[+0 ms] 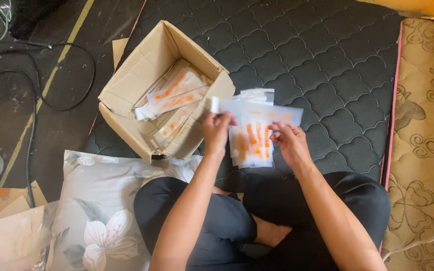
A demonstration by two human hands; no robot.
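Here, a person sits cross-legged on a dark quilted mattress (pixel 327 65), seen from above. Closest in, a floral pillow (pixel 96 211) lies left of the knees. Both hands meet over the lap: the left hand (pixel 216 131) pinches the top edge of a clear packet, and the right hand (pixel 288 142) closes on a fanned stack of clear packets with orange marks (pixel 251 140), seemingly so one can be peeled off. Just beyond the left fingers, an open cardboard box (pixel 141 70) holds more such packets, tilted toward the person within easy reach.
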